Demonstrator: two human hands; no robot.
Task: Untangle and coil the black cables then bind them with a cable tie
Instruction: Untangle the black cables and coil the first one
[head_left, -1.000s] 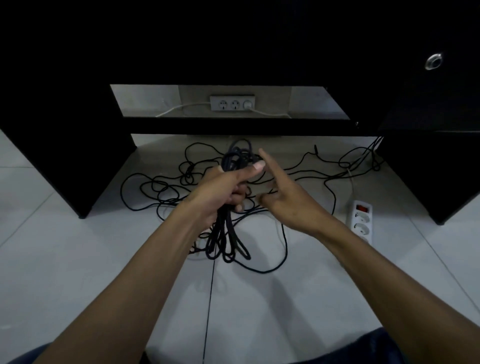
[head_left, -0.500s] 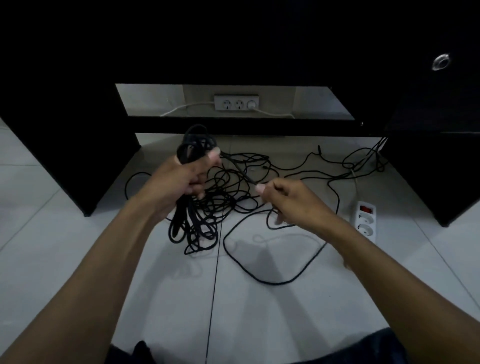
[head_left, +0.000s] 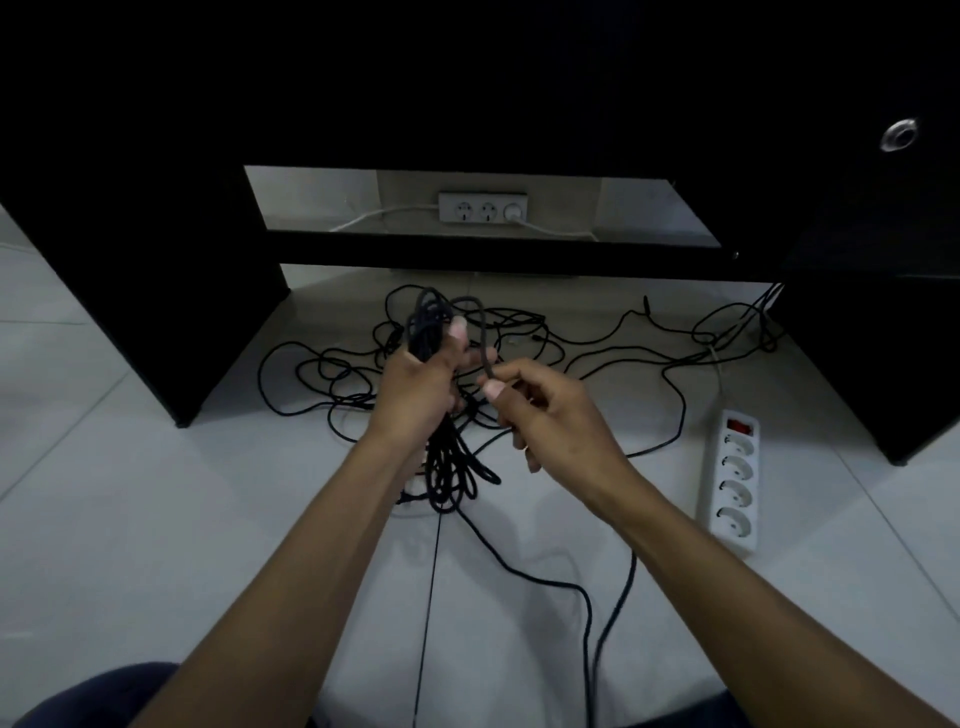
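The left hand (head_left: 421, 384) is wrapped round a thick bundle of coiled black cable (head_left: 447, 457), its fingers (head_left: 457, 345) curled tight about the gathered strands and the thumb pressed along the top; the bundle's upper loops rise rounded above the fist, and its lower loops hang in long narrow ovals down to the floor (head_left: 156, 519); the cable is matte, round in section and slightly stiff, holding its curves; the right hand (head_left: 545, 410), just beside the left, pinches a single strand (head_left: 485, 343) between thumb and forefinger, the other fingers curled loosely beneath; that strand arches up in a smooth hoop from the pinch over to the top of the bundle; behind both hands the rest of the loose cable (head_left: 597, 343) lies on the floor in a thin, wiry tangle of overlapping loops, spreading from left of the hands across to the right-hand cabinet leg; one more length (head_left: 587, 613) trails from the bundle toward the person and runs off the lower edge; the floor is pale, smooth tile with a dark grout line; a white plastic power strip (head_left: 730, 483), long and rectangular with a red switch and round sockets, lies on the floor to the right, apart from the hands; a black desk (head_left: 130, 260) frames the scene, flat-panelled and dull; through its opening a grey wall socket plate (head_left: 482, 208) carries a white plug and cord.
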